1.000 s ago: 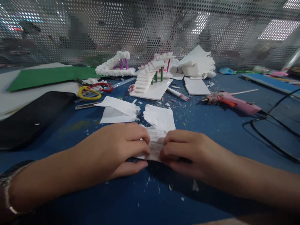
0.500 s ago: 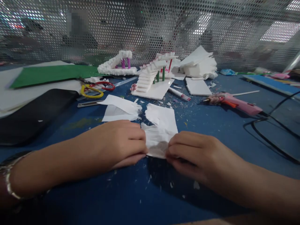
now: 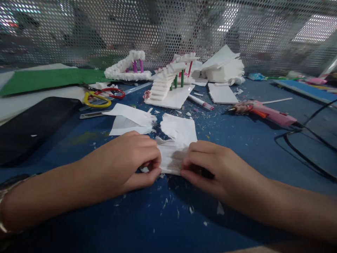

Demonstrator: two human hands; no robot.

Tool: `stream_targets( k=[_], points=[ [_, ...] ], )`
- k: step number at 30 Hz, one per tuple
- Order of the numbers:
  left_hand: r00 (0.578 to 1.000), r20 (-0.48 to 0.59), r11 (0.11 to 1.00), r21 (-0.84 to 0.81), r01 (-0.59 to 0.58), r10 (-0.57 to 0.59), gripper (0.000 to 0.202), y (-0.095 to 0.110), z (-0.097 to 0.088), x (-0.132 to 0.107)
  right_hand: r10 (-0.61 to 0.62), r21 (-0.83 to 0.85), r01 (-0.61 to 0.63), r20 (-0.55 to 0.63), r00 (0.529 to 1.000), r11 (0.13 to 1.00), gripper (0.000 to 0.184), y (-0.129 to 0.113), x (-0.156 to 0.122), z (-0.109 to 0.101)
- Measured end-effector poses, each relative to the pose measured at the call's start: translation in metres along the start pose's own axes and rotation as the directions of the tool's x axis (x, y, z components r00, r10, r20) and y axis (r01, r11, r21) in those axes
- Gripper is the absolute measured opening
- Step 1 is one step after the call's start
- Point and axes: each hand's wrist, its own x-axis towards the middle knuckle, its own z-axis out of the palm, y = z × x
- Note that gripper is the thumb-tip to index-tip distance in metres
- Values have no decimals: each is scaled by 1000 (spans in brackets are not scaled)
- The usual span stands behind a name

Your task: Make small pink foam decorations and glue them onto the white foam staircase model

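A strip of white paper (image 3: 171, 156) lies on the blue table between my hands, creased across and folded at its near edge. My left hand (image 3: 139, 158) pinches the left end of that edge between thumb and fingers. At the right end, my right hand (image 3: 205, 161) pinches it the same way. Just behind it is a torn white piece (image 3: 179, 126); whether it joins the strip I cannot tell. Another torn sheet (image 3: 131, 119) lies beyond my left hand, its ragged edge facing right.
White model stairs (image 3: 163, 84) on green posts stand behind, beside a white model (image 3: 126, 68) with purple posts. Scissors (image 3: 98, 100), a black phone-like slab (image 3: 37, 130) and green sheet (image 3: 52, 80) lie left. A pink glue gun (image 3: 273, 114) with black cable lies right.
The strip's near edge now looks rolled or folded over, with thumbs below it. My fingers have curled more, opening gaps above both thumbs. The view has shifted slightly.
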Motion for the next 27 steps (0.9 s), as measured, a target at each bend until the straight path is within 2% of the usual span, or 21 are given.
stream_targets(
  k=[6,11,12,14,16,17,20,23,27],
  points=[
    [999,28,998,-59,19,-18,12,-4,-1,2,55,40,-56,30,998,998,12,1,4,-3],
    [996,86,995,-86,45,-38,10,-11,-4,0,-31,22,30,56,998,999,9,2,2,-4],
    [997,72,997,-78,20,-15,7,-12,-4,-1,-48,15,47,69,997,999,10,3,1,-4],
    [995,16,995,-22,-100,101,13,-10,-3,-3,-80,9,79,101,992,997,12,4,-1,-7],
    [968,-21,965,83,-249,252,23,-6,-2,-4,-100,32,96,137,986,995,12,6,-2,-10],
    [959,-13,951,129,-279,283,25,-3,-1,-5,-106,55,99,155,982,994,11,7,-3,-12],
    [965,0,951,171,-258,262,20,5,2,-4,-110,136,84,195,975,987,9,9,-2,-18],
    [970,-36,952,205,-228,240,16,8,6,-2,-131,183,94,202,971,979,8,10,1,-22],
    [958,-60,922,295,-250,279,15,8,13,2,-168,121,145,208,963,982,11,9,3,-23]
  ],
)
